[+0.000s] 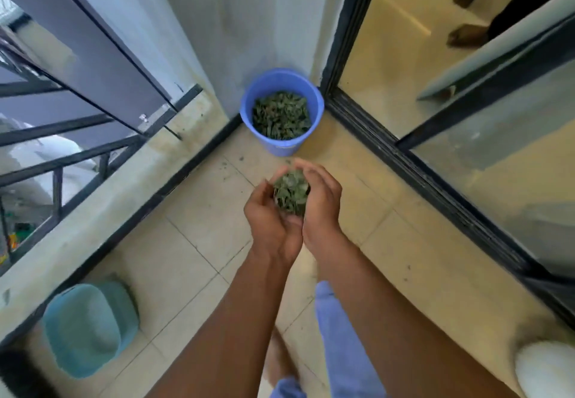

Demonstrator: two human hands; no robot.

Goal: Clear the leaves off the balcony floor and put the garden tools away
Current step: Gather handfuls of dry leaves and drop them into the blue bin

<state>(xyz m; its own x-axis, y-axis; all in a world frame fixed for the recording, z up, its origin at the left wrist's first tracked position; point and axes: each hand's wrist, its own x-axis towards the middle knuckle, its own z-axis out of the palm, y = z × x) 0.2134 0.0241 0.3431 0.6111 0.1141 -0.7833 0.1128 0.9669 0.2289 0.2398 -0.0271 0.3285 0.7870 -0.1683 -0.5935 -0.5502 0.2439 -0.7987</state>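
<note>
A blue bucket (306, 94) stands in the far corner of the balcony with a layer of green leaves (281, 116) inside. In front of it, above the tiled floor, my left hand (270, 220) and my right hand (320, 201) are cupped together around a bunch of green leaves (291, 192). The fingers of both hands curl round the bunch. The hands are a short way short of the bucket, not over it. A few tiny leaf bits (241, 158) lie on the tiles near the bucket.
A teal plastic bin (84, 329) sits at the lower left against the low balcony wall (102, 198) with its black railing. A sliding glass door with a black track (435, 186) runs along the right. A white object (547, 369) is at the lower right.
</note>
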